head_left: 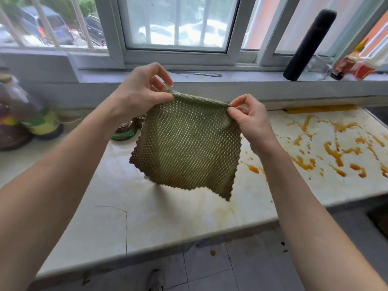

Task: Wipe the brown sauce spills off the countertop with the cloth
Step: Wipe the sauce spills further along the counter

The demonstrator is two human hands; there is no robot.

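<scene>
A green waffle-weave cloth (186, 143) hangs spread out in the air above the pale stone countertop (117, 219). My left hand (142, 91) pinches its top left corner and my right hand (249, 118) pinches its top right corner. Brown-orange sauce spills (333, 152) streak the right part of the countertop, to the right of the cloth and apart from it. Fainter yellowish smears lie on the stone under and below the cloth.
Bottles and jars (27, 116) stand at the back left of the counter, and a dark jar (126, 131) sits partly hidden behind the cloth. A black cylinder (306, 45) and red cartons (354, 64) rest on the window sill. The counter's front edge drops to a tiled floor (210, 267).
</scene>
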